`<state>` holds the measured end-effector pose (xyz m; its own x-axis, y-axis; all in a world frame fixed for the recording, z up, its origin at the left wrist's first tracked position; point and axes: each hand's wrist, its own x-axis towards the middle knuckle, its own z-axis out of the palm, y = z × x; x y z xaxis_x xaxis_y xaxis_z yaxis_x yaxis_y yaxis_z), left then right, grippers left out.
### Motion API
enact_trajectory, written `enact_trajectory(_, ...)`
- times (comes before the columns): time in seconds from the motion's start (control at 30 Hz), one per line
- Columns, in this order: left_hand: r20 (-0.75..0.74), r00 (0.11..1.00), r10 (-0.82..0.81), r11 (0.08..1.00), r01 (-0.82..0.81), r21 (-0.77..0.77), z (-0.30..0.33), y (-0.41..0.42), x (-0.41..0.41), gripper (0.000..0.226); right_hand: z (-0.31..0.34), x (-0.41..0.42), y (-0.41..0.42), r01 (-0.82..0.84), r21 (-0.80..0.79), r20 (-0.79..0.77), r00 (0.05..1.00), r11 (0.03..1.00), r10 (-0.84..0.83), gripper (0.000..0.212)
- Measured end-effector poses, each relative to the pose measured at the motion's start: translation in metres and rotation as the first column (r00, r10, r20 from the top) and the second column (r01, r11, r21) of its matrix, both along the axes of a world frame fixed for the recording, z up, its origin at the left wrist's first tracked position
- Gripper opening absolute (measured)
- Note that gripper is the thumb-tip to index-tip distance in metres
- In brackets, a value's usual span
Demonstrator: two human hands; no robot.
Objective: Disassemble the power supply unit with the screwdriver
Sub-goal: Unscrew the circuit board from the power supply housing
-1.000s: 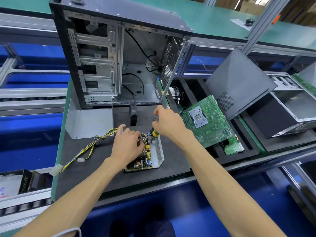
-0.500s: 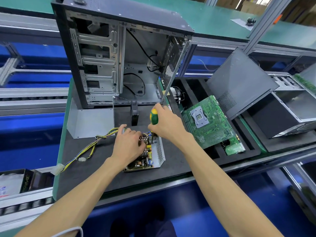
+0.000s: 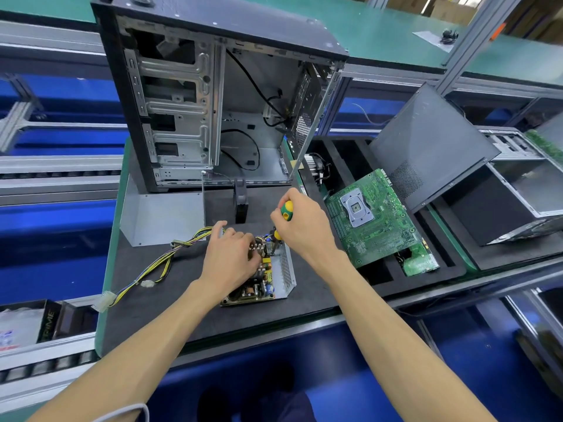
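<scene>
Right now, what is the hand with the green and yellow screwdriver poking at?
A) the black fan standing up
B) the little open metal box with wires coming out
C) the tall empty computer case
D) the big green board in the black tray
B: the right hand holds the screwdriver tip down inside the power supply unit, while the left hand rests on its parts; the motherboard lies apart to the right.

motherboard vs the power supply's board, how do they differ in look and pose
The motherboard is bright green, bare and propped at a tilt in the foam tray; the power supply board is brownish, crowded with tall parts, and lies flat inside its metal shell. The left hand rests on the power supply board; nothing touches the motherboard. Both are circuit boards.
</scene>
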<state>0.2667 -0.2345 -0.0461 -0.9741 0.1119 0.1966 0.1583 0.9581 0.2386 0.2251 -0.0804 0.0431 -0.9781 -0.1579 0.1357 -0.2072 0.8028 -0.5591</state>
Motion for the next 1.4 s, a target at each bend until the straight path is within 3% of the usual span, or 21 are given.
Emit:
enact_trajectory(0.37,0.005,1.0,0.007,1.0,-0.007,-0.012,-0.002,0.0,-0.001,0.021,0.019,-0.002,0.004,0.002,-0.086,-0.068,0.998,0.996,-0.008,0.014)
enact_trajectory(0.67,0.019,1.0,0.003,0.999,-0.002,-0.038,0.0,0.0,0.0,0.02,0.004,0.001,-0.001,-0.023,0.026,-0.003,1.0,0.999,0.023,0.014)
enact_trajectory(1.4,0.013,1.0,0.01,1.0,-0.01,-0.03,-0.003,-0.001,-0.001,0.019,0.004,0.005,-0.001,-0.051,0.032,0.008,0.999,0.998,0.051,0.012)
